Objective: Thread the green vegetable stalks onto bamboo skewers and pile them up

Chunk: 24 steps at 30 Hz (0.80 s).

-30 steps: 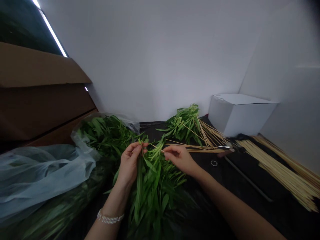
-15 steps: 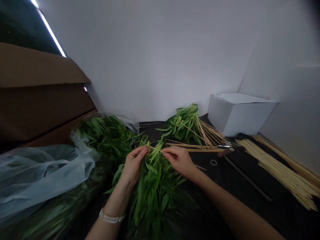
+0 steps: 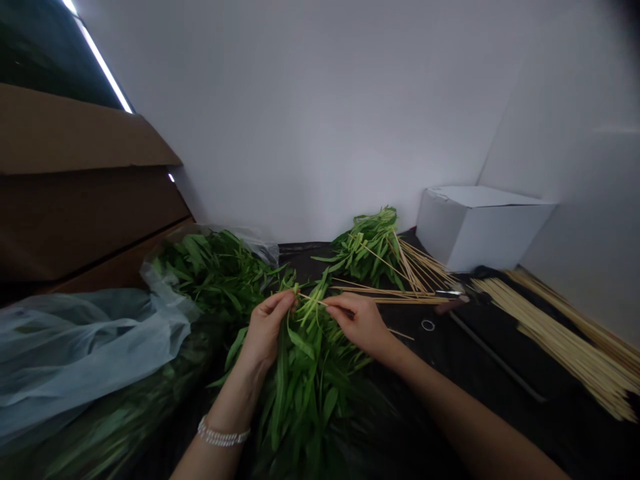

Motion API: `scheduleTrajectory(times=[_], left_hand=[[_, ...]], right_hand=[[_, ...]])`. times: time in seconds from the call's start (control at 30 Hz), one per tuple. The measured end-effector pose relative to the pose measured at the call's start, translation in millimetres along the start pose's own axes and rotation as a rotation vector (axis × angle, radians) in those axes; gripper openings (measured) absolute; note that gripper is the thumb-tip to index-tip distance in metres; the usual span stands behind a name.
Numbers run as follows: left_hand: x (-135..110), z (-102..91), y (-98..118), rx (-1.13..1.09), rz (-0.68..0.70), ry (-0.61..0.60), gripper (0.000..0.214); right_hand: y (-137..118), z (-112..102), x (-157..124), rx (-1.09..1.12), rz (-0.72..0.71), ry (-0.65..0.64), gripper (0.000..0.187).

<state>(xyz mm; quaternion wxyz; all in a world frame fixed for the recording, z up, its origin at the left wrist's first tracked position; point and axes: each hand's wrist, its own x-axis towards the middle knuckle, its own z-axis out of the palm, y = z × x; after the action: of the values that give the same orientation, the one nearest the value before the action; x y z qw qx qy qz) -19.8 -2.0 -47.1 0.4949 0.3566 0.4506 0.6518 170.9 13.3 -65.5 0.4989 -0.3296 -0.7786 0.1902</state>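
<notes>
My right hand (image 3: 363, 327) is closed in a pinch on a thin wooden skewer (image 3: 311, 298), which points left across the middle. Its far end runs to the fingertips of my left hand (image 3: 266, 330), which pinch a leafy green stem (image 3: 295, 289) at the skewer's tip. Several pale green stems are on or across the skewer between the hands; which of them it pierces I cannot tell. Long green leaves (image 3: 307, 380) hang below it. A white beaded bracelet (image 3: 223, 437) circles my left wrist.
Leafy greens (image 3: 210, 267) fill a clear plastic bag (image 3: 165, 320) at left, beside a cardboard box (image 3: 75, 200). At the back lie skewered greens (image 3: 367, 247). Loose skewers (image 3: 565, 340), a metal ring (image 3: 428, 325) and a white box (image 3: 480, 227) are on the right.
Both hands stay nearly where they were, still pinching. My left fingertips have shifted very slightly at the skewer's tip.
</notes>
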Motion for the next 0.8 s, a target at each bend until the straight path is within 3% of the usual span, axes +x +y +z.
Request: scheduleTrajectory(times=[0.6,0.8], left_hand=[[2.1,-4.4,-2.8,0.183,0.098,0.024,0.032],[1.8,-2.3,-2.7,0.127,0.022,0.002,0.03]], right_hand=[[2.2,-0.7,-3.5,-0.173,-0.071,-0.033,0.022],[1.3,1.6,-5.6,-0.189,-0.095,-0.011,0.022]])
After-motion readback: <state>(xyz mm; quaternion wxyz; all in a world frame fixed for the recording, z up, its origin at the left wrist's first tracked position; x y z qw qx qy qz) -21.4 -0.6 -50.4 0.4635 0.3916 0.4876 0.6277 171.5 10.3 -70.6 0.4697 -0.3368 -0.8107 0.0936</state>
